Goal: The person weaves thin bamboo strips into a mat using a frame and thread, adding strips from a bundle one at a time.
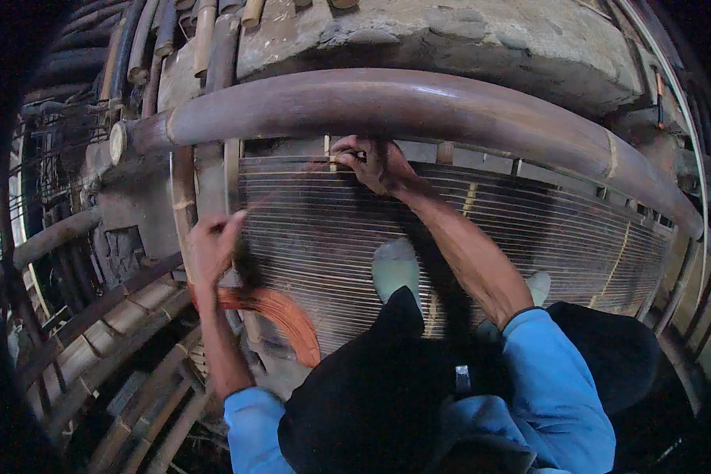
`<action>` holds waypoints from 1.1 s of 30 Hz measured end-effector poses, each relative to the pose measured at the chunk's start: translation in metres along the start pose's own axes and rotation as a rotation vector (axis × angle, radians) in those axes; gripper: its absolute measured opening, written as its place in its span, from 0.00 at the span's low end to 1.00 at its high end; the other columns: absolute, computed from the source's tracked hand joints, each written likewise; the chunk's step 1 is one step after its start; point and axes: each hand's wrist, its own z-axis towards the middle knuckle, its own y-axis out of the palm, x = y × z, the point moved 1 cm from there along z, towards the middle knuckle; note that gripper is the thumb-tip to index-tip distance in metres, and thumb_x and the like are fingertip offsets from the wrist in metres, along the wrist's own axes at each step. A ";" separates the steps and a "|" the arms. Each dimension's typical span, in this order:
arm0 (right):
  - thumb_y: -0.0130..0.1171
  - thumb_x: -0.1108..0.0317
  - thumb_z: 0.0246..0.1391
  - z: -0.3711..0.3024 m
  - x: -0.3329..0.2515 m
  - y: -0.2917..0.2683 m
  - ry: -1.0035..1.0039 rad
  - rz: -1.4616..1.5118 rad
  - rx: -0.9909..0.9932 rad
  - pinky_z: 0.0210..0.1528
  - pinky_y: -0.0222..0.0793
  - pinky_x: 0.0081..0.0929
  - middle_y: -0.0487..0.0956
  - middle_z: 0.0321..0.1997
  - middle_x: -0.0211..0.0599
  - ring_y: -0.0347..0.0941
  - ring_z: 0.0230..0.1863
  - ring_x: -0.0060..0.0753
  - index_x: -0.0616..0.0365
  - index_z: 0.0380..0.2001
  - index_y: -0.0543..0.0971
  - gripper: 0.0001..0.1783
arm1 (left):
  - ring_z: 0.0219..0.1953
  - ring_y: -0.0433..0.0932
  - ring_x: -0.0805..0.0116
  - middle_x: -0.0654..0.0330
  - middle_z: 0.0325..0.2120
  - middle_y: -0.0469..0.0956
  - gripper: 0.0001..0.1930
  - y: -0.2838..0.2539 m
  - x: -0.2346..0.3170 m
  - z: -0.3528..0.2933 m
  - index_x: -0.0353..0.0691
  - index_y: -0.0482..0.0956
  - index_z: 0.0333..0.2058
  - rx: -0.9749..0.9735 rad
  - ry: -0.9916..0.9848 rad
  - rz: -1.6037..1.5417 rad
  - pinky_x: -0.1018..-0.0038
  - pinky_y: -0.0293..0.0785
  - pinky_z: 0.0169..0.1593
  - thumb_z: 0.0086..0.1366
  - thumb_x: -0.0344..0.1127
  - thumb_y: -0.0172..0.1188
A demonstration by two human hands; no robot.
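A lattice of thin pale slats point(347, 229) lies in front of me, crossed by a few upright strips. At its top edge my right hand point(375, 166) is pinched against a short light strip point(329, 152), beneath the thick bamboo pole point(387, 99). What its fingertips grip is hidden. My left hand point(216, 245) is at the lattice's left side, its fingers pressed together on a thin reddish strand point(280, 192). That strand stretches up toward the right fingers. Below the left hand lies a coil of thin orange strand point(284, 312), partly covered by my left forearm.
My foot in a light green sock point(396, 268) rests on the lattice. A bamboo upright point(183, 189) edges its left side. Bamboo poles point(107, 328) fill the lower left, with a rough concrete block point(466, 39) behind the thick pole.
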 end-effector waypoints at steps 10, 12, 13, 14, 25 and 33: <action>0.55 0.47 0.60 -0.003 0.004 -0.002 0.519 -0.382 -0.332 0.46 0.73 0.43 0.82 0.39 0.49 0.78 0.43 0.53 0.54 0.37 0.84 0.21 | 0.40 0.81 0.44 0.44 0.36 0.82 0.27 -0.240 -0.197 -0.238 0.36 0.85 0.33 0.288 -0.753 1.035 0.54 0.76 0.42 0.58 0.60 0.63; 0.54 0.46 0.59 -0.007 0.023 -0.029 0.549 -0.446 -0.288 0.46 0.74 0.44 0.82 0.37 0.49 0.79 0.42 0.53 0.55 0.36 0.84 0.23 | 0.39 0.81 0.44 0.45 0.37 0.82 0.25 -0.174 -0.140 -0.178 0.37 0.84 0.33 0.199 -0.873 1.121 0.55 0.76 0.41 0.57 0.58 0.65; 0.54 0.44 0.58 -0.002 0.016 -0.020 0.512 -0.414 -0.283 0.45 0.75 0.46 0.83 0.34 0.49 0.80 0.40 0.53 0.55 0.34 0.83 0.24 | 0.39 0.81 0.46 0.48 0.36 0.82 0.19 -0.181 -0.149 -0.190 0.38 0.85 0.33 0.339 -0.601 1.213 0.57 0.76 0.43 0.58 0.51 0.65; 0.54 0.44 0.58 -0.004 0.020 -0.020 0.521 -0.422 -0.284 0.45 0.75 0.46 0.83 0.34 0.49 0.80 0.40 0.53 0.55 0.34 0.83 0.24 | 0.39 0.80 0.46 0.48 0.35 0.82 0.17 -0.162 -0.133 -0.167 0.38 0.85 0.34 0.318 -0.426 1.058 0.59 0.76 0.43 0.58 0.49 0.65; 0.52 0.45 0.59 -0.008 0.046 -0.001 0.600 -0.327 -0.194 0.53 0.71 0.42 0.83 0.44 0.43 0.78 0.48 0.51 0.46 0.42 0.84 0.21 | 0.51 0.72 0.47 0.50 0.44 0.76 0.20 0.157 0.011 0.064 0.37 0.79 0.44 0.344 0.445 0.258 0.54 0.67 0.53 0.57 0.43 0.66; 0.56 0.47 0.54 -0.009 0.026 -0.023 0.458 -0.556 -0.166 0.55 0.70 0.45 0.81 0.48 0.44 0.76 0.52 0.52 0.43 0.45 0.83 0.20 | 0.56 0.69 0.48 0.51 0.47 0.74 0.22 0.168 0.024 0.062 0.38 0.78 0.44 0.251 0.314 0.371 0.52 0.59 0.61 0.57 0.48 0.66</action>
